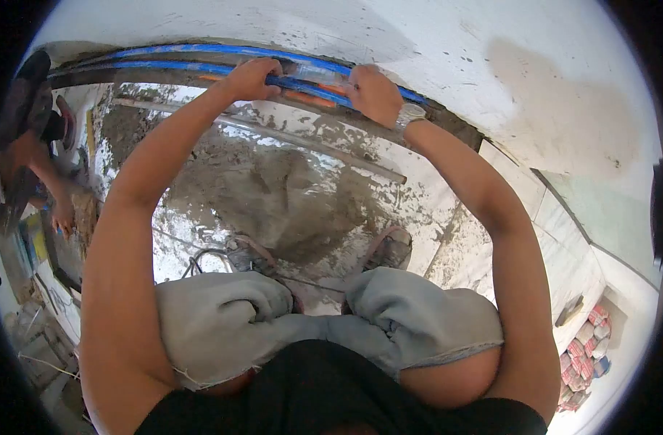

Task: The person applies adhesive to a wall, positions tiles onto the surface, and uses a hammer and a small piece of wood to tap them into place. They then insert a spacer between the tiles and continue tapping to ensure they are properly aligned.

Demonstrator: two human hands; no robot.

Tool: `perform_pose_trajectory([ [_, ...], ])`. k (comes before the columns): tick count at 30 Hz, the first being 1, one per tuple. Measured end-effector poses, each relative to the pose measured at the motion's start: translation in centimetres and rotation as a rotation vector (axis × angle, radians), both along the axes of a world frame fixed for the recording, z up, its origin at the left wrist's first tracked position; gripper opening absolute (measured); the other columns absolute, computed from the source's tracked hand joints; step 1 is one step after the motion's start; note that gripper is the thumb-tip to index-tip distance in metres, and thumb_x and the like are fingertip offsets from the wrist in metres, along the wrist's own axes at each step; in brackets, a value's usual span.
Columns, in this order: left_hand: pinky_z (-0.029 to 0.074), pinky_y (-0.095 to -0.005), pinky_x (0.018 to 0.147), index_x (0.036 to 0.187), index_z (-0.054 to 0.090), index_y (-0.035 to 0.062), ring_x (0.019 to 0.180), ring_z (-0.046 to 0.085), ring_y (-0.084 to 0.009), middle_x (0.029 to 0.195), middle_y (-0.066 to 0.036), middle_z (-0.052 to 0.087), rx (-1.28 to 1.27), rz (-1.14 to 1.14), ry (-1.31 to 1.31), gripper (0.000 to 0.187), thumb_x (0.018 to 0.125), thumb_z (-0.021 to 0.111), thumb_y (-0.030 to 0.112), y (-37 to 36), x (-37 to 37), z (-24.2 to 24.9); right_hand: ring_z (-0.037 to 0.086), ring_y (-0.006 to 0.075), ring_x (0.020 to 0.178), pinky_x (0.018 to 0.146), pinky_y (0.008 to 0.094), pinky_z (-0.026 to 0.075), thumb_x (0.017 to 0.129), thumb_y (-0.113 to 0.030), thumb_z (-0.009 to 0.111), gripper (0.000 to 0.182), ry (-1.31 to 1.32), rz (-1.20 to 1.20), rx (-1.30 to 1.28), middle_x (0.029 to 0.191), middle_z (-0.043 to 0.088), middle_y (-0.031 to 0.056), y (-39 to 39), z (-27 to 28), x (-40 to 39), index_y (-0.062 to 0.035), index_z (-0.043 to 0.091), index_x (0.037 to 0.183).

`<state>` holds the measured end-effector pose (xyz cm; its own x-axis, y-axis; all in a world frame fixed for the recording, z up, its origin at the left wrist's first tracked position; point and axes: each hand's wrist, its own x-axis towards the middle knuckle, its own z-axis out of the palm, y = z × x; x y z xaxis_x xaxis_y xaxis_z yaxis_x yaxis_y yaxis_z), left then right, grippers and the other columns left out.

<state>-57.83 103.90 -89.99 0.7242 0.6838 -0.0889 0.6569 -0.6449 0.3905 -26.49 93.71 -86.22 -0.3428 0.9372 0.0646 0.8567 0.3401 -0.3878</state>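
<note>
Two long blue pipes (pixel 173 65) run side by side in a muddy channel at the foot of the wall. My left hand (pixel 257 78) is closed on the nearer pipe, thumb and fingers curled over it. Further right, my right hand (pixel 375 96) is closed at the right part of the pipes, its fingertips hidden behind the knuckles. Between the hands, an orange strip (pixel 309 98) shows beside the nearer pipe. A watch (pixel 409 114) sits on my right wrist.
A long thin rod (pixel 324 151) lies on the mortar-smeared floor before my feet. Wet mortar (pixel 266 196) spreads across the tiles. At the left, another person's hand (pixel 63 216) is low near tools and debris. Red-and-white bags (pixel 585 351) are piled at the right.
</note>
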Motion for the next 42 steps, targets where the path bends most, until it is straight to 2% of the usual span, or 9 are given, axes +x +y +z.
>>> perform_pose_trajectory([
  [1,0.05,-0.0471,0.088,0.111,0.062,0.0099,0.104,0.063,-0.0369,0.11,-0.017,0.065,-0.028,-0.04,-0.008,0.046,0.078,0.077,0.038,0.2,-0.1,0.2,0.063,0.0374,0.089,0.079,0.0447,0.051,0.091,-0.027,0.064,0.03,0.092,-0.101,-0.203,0.092,0.067,0.0198,-0.2,0.7,-0.3,0.0003,0.066,0.102],
  [11,0.05,-0.0454,0.086,0.109,0.064,0.0036,0.102,0.063,-0.0387,0.107,-0.02,0.066,-0.163,-0.103,0.148,0.067,0.07,0.081,0.055,1.7,1.4,0.5,0.063,0.0389,0.088,0.081,0.0486,0.051,0.085,-0.02,0.067,0.017,0.229,0.007,0.004,0.087,0.067,0.0193,1.0,-0.6,0.3,-0.0029,0.068,0.09],
  [16,0.052,-0.0457,0.082,0.103,0.068,0.001,0.095,0.066,-0.0385,0.099,-0.022,0.069,-0.091,-0.16,0.239,0.066,0.073,0.079,0.059,2.3,2.0,-0.2,0.064,0.038,0.091,0.081,0.0464,0.052,0.078,-0.012,0.066,0.01,-0.072,0.093,-0.202,0.087,0.067,0.0164,2.7,-0.2,-1.8,-0.0048,0.069,0.085],
  [20,0.052,-0.0468,0.08,0.096,0.07,-0.0002,0.091,0.068,-0.038,0.09,-0.022,0.07,-0.234,-0.021,0.182,0.067,0.08,0.07,0.065,2.3,2.2,0.6,0.064,0.0364,0.095,0.085,0.0467,0.052,0.077,-0.011,0.064,0.012,-0.21,0.136,0.015,0.089,0.068,0.0162,3.3,-1.3,-2.7,-0.003,0.069,0.085],
  [22,0.048,-0.0499,0.071,0.085,0.067,-0.0021,0.078,0.066,-0.0406,0.078,-0.026,0.065,-0.356,-0.018,0.014,0.066,0.092,0.056,0.062,2.3,2.2,0.6,0.063,0.0394,0.096,0.088,0.0481,0.051,0.078,-0.012,0.065,0.02,-0.281,0.247,0.019,0.098,0.067,0.0194,2.9,-1.1,-2.7,-0.0031,0.069,0.096],
  [26,0.048,-0.0493,0.067,0.083,0.067,-0.0015,0.073,0.065,-0.0374,0.075,-0.024,0.065,-0.329,0.06,0.004,0.06,0.094,0.057,0.057,2.7,2.4,-0.4,0.063,0.0391,0.097,0.087,0.048,0.051,0.082,-0.014,0.065,0.019,0.012,0.233,0.249,0.095,0.067,0.019,2.4,-0.5,-3.4,-0.0031,0.07,0.097],
  [31,0.046,-0.0462,0.063,0.082,0.066,0.0003,0.063,0.059,-0.0312,0.068,-0.016,0.063,-0.209,-0.044,0.007,0.046,0.092,0.06,0.045,2.7,2.4,-0.4,0.065,0.0385,0.095,0.083,0.0494,0.052,0.084,-0.025,0.066,0.025,0.108,0.136,-0.36,0.097,0.068,0.0193,3.0,-0.8,-3.8,-0.0072,0.068,0.1],
  [38,0.046,-0.0427,0.062,0.083,0.065,0.002,0.068,0.061,-0.0263,0.071,-0.015,0.064,-0.419,0.037,0.04,0.031,0.081,0.061,0.032,3.0,2.1,1.2,0.066,0.0405,0.09,0.08,0.0508,0.053,0.086,-0.027,0.065,0.024,0.155,0.203,-0.133,0.092,0.068,0.0208,2.9,-2.5,-4.9,-0.0062,0.069,0.096],
  [42,0.046,-0.0409,0.064,0.088,0.065,0.0045,0.072,0.061,-0.0244,0.079,-0.014,0.066,-0.443,0.053,0.072,0.029,0.079,0.062,0.032,3.3,2.1,0.4,0.065,0.0405,0.095,0.081,0.051,0.053,0.086,-0.02,0.064,0.018,0.156,-0.03,-0.157,0.097,0.067,0.0211,4.3,-3.2,-5.3,-0.0054,0.069,0.094],
])
